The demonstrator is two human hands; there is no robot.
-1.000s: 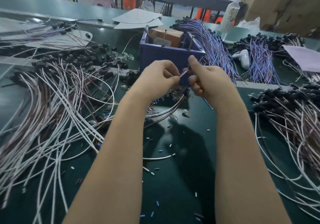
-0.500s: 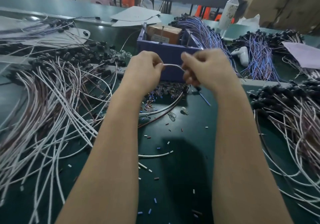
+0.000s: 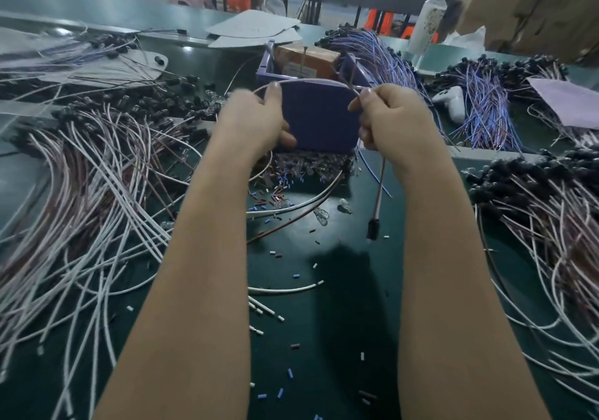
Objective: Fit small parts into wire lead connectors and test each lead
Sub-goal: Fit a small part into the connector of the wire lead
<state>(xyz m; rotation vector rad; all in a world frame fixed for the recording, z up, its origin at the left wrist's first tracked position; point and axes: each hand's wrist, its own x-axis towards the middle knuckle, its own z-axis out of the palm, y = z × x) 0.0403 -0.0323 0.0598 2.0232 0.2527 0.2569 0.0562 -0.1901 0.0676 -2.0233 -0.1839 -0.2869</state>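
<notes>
A thin wire lead (image 3: 311, 81) arcs between my two hands in front of the purple box (image 3: 319, 121). My left hand (image 3: 256, 121) pinches its left end between thumb and fingers. My right hand (image 3: 389, 121) grips the lead near the other end. Below that hand the wire hangs down and ends in a black connector (image 3: 373, 229) just above the green mat. Small clear bulbs (image 3: 321, 217) and tiny coloured parts (image 3: 275, 197) lie scattered under my hands.
Heaps of white and brown leads (image 3: 84, 199) fill the left, and more leads with black connectors (image 3: 544, 212) the right. Purple-blue leads (image 3: 483, 111), a white tool (image 3: 452, 102) and a bottle (image 3: 429, 14) lie behind. A brown carton (image 3: 308, 58) sits in the box.
My hands have drawn apart, stretching the lead into a wide arc. The connector end now hangs free below my right hand.
</notes>
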